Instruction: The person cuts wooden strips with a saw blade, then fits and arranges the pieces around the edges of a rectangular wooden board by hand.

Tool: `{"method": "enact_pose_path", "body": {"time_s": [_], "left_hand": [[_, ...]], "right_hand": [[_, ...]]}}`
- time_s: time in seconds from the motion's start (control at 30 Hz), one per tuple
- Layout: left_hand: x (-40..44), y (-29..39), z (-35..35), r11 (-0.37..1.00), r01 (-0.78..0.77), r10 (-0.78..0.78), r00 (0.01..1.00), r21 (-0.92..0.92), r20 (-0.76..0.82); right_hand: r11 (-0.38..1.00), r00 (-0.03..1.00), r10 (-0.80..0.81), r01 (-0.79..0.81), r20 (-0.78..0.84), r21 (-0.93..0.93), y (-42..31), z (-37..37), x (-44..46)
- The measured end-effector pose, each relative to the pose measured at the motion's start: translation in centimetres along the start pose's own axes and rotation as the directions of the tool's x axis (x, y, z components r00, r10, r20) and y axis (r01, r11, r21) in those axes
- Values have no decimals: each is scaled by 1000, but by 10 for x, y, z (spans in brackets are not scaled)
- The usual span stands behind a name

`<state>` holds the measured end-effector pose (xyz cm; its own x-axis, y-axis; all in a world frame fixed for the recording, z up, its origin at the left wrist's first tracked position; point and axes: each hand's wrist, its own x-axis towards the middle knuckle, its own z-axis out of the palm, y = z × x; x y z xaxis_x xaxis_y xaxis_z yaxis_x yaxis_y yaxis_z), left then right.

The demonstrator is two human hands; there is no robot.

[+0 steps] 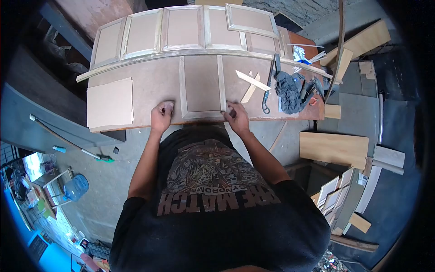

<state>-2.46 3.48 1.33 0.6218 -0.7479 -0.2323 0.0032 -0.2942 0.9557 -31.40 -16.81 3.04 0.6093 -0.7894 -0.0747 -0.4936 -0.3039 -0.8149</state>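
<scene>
A framed wooden panel [202,86] lies flat before me at the table's near edge, with pale strips around a brown board. My right hand [237,119] is at its lower right corner, thumb and fingers closing on the frame's edge. To the left of the panel, a little apart from it, my left hand [162,117] rests with curled fingers; whether anything is inside them is hidden. A stack of thin flat boards [110,103] lies farther left. Right of the panel are loose wood strips [252,80] and a handsaw [267,97] with a dark handle.
Behind a long wooden strip [149,55], several framed panels [183,29] stand in a row, one lying on top [251,20]. A dark crumpled cloth [290,90] sits at the table's right. Boards [334,148] lie right of me; a broom [68,138] and water jug [76,187] are left.
</scene>
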Motion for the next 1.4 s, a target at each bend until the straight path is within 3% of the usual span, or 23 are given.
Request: {"method": "enact_pose_path", "body": {"time_s": [0.07, 0.1, 0.17, 0.23, 0.27, 0.37, 0.43, 0.5, 0.57, 0.67, 0.73, 0.8, 0.87, 0.93, 1.1, 1.23, 1.4], "left_hand": [[2, 11, -5, 941, 165, -145, 986, -297, 86], [-1, 33, -4, 814, 215, -160, 976, -540, 149], [-12, 86, 3, 387, 297, -110, 955, -873, 276], [-16, 113, 9, 280, 280, -42, 959, -918, 280], [-17, 122, 11, 223, 279, -6, 959, -934, 285], [-18, 137, 16, 373, 213, 29, 970, -903, 240], [-15, 139, 16, 408, 98, 334, 909, -908, 249], [-18, 148, 24, 403, 55, 476, 840, -914, 260], [-40, 215, 25, 391, 73, 469, 842, -917, 268], [-63, 286, 24, 396, 47, 714, 612, -917, 340], [-82, 339, 18, 392, 57, 821, 428, -918, 377], [-92, 378, 12, 361, 77, 893, 260, -929, 368], [-96, 398, 13, 334, 144, 922, 157, -932, 354], [-102, 404, 27, 325, 227, 927, 117, -918, 357], [-123, 410, 67, 307, 343, 930, 87, -888, 356], [-119, 422, 83, 300, 348, 926, 117, -888, 359], [-101, 438, 110, 314, 324, 904, 184, -892, 385]], "right_hand": [[997, 995, 70, -67, -68, 39, 4, 4, 1], [997, 990, 76, -74, -120, 22, 1, 5, 0], [996, 980, 88, -88, -176, 11, -7, 9, 0], [994, 975, 113, -112, -191, 17, -6, 10, 1], [1000, 978, 24, -25, -209, -1, -3, 11, 3], [995, 959, -95, 97, -269, -5, -13, 12, 5], [997, 962, -75, 82, -262, 15, -20, 10, 4], [995, 950, -89, 100, -301, 21, -24, 6, 2], [999, 953, -33, 43, -302, 29, -25, 1, -4], [1000, 946, -4, 3, -324, -4, -25, -10, -11], [988, 937, 34, 22, -347, 155, 10, -5, -17], [1000, 911, 3, -15, -413, -27, -8, -16, -17], [998, 919, 57, -65, -389, -9, -17, -27, -20], [997, 917, 78, -80, -391, 12, -16, -31, -21], [997, 905, -61, 34, -420, -71, -10, -39, -10], [994, 899, -108, 95, -424, -53, -4, -52, 11], [999, 897, -48, 46, -439, -16, 9, -86, 52]]}}
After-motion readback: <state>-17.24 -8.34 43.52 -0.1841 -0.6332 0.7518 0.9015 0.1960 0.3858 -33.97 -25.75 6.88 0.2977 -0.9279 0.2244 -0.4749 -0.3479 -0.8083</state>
